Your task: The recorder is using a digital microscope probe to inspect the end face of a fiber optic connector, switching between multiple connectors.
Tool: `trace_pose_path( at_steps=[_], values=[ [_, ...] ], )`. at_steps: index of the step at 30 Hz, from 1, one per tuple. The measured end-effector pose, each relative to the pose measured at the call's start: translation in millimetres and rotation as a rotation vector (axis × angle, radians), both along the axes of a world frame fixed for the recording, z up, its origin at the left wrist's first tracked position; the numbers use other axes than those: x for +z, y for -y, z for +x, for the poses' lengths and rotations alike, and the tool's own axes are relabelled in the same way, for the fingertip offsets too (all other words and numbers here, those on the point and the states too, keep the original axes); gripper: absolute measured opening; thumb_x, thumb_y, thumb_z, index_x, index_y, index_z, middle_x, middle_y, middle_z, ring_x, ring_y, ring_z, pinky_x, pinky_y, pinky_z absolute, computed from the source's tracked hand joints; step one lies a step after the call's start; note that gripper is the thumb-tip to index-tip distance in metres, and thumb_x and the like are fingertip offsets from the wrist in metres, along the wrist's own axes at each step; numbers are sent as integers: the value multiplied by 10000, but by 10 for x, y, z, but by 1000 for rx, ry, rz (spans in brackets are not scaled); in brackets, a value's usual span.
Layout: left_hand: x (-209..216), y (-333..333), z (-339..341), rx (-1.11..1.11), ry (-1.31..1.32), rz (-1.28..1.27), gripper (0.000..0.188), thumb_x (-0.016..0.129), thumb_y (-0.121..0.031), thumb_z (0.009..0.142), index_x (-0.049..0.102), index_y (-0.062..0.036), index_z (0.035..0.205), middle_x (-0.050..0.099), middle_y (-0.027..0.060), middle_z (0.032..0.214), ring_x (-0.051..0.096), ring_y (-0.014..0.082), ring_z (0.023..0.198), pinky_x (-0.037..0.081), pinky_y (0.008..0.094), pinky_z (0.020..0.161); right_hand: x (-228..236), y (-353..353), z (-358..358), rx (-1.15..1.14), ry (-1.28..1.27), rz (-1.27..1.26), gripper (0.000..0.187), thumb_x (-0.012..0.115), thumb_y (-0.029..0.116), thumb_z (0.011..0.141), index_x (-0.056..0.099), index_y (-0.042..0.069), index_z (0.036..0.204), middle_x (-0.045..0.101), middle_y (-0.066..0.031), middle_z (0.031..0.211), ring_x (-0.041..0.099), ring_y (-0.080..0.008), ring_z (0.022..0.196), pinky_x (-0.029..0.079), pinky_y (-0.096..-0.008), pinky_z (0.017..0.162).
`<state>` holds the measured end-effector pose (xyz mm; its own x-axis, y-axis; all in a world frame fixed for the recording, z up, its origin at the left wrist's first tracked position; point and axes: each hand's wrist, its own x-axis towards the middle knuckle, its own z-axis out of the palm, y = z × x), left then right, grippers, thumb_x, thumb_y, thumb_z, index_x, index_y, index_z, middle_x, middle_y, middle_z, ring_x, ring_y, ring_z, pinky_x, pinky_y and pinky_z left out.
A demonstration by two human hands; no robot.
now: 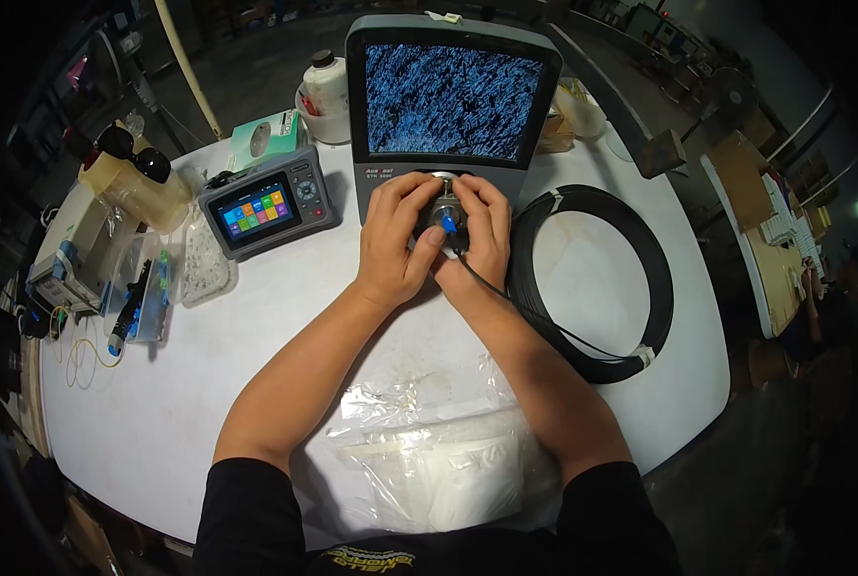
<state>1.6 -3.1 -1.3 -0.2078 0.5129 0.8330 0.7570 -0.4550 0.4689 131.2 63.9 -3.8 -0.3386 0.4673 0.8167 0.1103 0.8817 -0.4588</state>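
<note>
Left hand (391,232) and right hand (487,226) grasp the metal fitting (446,203) on the machine (477,167), blue plug (449,225) between them; the screen (453,101) is already lit, but whether the plug is fully seated, I cannot tell.

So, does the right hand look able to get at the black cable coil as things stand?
Probably yes: the black cable coil lies close beside the right hand, nothing visibly between, though that hand is occupied near the blue connector.
</note>
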Motion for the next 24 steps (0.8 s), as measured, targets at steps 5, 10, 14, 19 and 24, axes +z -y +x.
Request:
trace_pose_path(
  at_steps=[5,10,14,19,24],
  values=[
    [24,51,63,0,-19,3,520,651,-347,1001,644,32,1357,631,213,1339,592,416,1211,484,482,1041,6,39,58,25,-15,-22,734,872,40,752,601,-22,1431,519,-191,1449,564,-345,1311,494,-421,1091],
    [18,46,55,9,-29,11,527,654,-347,1002,640,39,1360,632,217,1337,594,417,1212,486,481,1042,3,45,56,6,-7,0,736,883,30,744,611,-26,1426,518,-190,1448,576,-334,1296,514,-407,1071],
    [39,49,51,10,-28,4,527,662,-341,994,639,40,1358,630,220,1339,593,420,1213,488,483,1041,5,53,48,14,-25,-15,720,889,25,747,624,-21,1414,524,-189,1443,587,-333,1286,523,-401,1059],
    [7,23,33,12,-35,-5,526,659,-339,997,634,37,1365,625,221,1345,590,420,1215,486,483,1044,6,48,54,0,-20,17,707,883,30,761,623,-14,1417,537,-186,1429,599,-338,1273,529,-405,1053],
    [27,18,33,15,-37,-12,542,661,-351,997,624,35,1376,623,223,1345,585,424,1223,479,485,1054,14,48,22,-3,-38,48,700,876,21,766,616,-8,1415,540,-190,1425,608,-347,1262,536,-410,1044]
  ],
)
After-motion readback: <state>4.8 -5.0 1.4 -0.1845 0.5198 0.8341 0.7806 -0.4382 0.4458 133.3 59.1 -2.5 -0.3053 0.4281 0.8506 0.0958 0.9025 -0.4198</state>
